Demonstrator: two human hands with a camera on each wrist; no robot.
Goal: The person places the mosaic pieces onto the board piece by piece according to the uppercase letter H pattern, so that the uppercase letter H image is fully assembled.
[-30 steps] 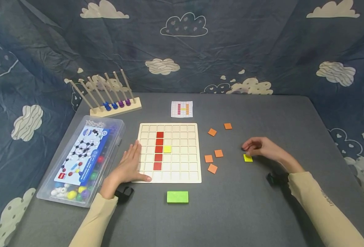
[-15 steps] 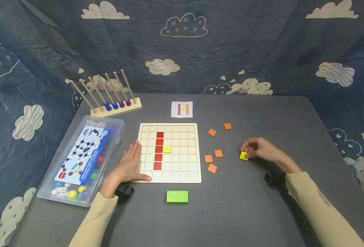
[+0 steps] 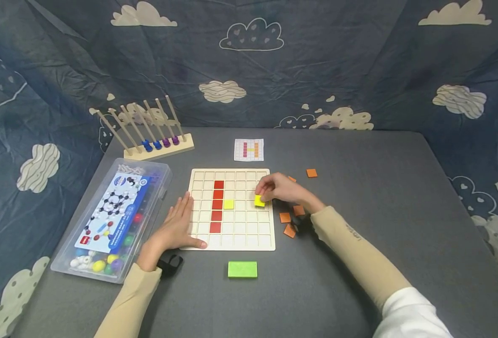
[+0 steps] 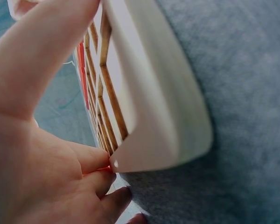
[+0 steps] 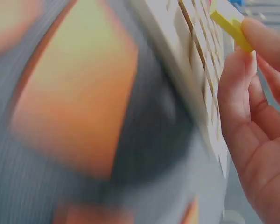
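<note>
My right hand [image 3: 279,188] pinches a yellow square tile [image 3: 259,201] between thumb and fingers, over the right side of a pale wooden grid board [image 3: 249,241]. In the right wrist view the same yellow tile [image 5: 231,25] is held by its edge, tilted. A column of several red tiles [image 3: 217,204] lies in the board's left half, with another yellow tile [image 3: 229,204] beside the middle one. My left hand [image 3: 177,230] rests at the board's left edge, fingers straight and thumb over the lower corner. The left wrist view shows that thumb [image 4: 42,51] along the board.
Several orange tiles [image 3: 311,173] lie right of the board, some partly behind the right wrist. A printed pattern card [image 3: 249,157] lies behind it, a green block [image 3: 242,269] in front. At left are a clear plastic box [image 3: 109,211] and a pegged bead stand [image 3: 160,150].
My right hand has picked up the yellow tile from the table at the right and carried it left over the board. The left hand has stayed put.
</note>
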